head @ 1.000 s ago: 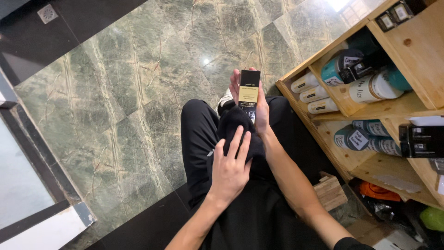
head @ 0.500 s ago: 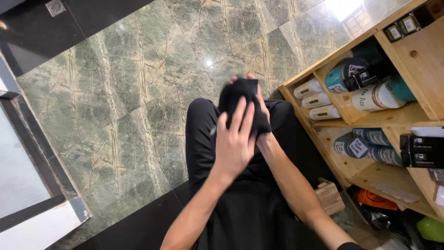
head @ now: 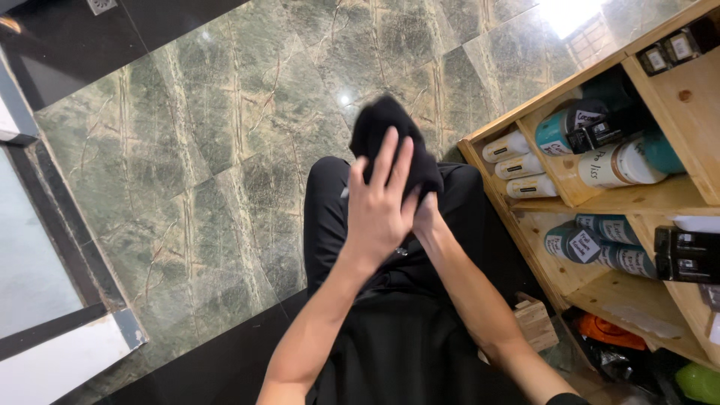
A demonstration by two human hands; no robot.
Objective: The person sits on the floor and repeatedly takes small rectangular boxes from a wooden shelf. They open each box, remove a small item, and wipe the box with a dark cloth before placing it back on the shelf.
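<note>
- The left hand presses flat, with fingers spread, on a black cloth.
- The right hand is mostly hidden under the cloth; I cannot tell its grip.
- The cloth is held above the person's knees, over the green marble floor.
- A wooden shelf with white tubes stands to the right.

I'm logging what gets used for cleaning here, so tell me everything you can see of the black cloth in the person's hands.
The black cloth looks like soft, matte fabric, bunched into a rounded lump with no visible print or seams. It is held up over the person's lap, above the green marble floor. The left hand presses flat on it with fingers spread; the right hand sits beneath, mostly hidden. Whatever it may cover is out of sight.
</note>
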